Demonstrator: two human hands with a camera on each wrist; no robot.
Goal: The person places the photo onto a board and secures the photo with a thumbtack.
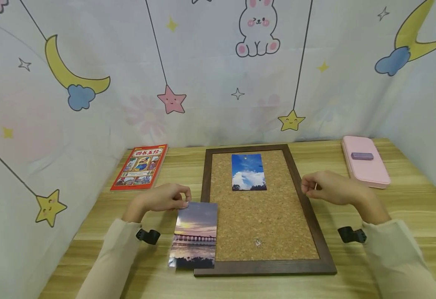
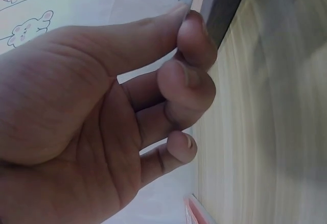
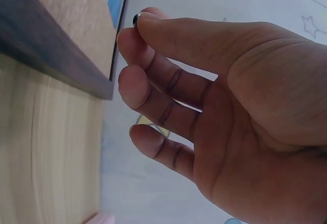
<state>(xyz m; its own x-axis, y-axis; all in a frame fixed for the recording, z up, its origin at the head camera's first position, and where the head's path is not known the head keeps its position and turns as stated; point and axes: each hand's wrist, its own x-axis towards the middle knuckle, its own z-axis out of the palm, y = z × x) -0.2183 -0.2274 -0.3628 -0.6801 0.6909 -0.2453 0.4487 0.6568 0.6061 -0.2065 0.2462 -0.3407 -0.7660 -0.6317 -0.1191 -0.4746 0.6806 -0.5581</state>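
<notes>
My left hand (image 1: 163, 197) pinches the upper left corner of a sunset photo (image 1: 197, 232) showing a pier over water. The photo overlaps the left frame of a cork board (image 1: 266, 216) in the head view. In the left wrist view, thumb and index finger meet at the tips, and little of the photo shows. Beside the board's right edge, my right hand (image 1: 330, 188) holds a small, shiny thumbtack (image 3: 136, 20) between thumb and index finger. A blue sky photo (image 1: 248, 172) lies on the upper part of the cork.
A small cluster of shiny pieces (image 1: 258, 242) lies on the lower cork. At the back left is a red book (image 1: 140, 168), and at the back right a pink case (image 1: 365, 162). A patterned cloth (image 1: 218, 62) hangs behind the wooden table (image 1: 180, 166).
</notes>
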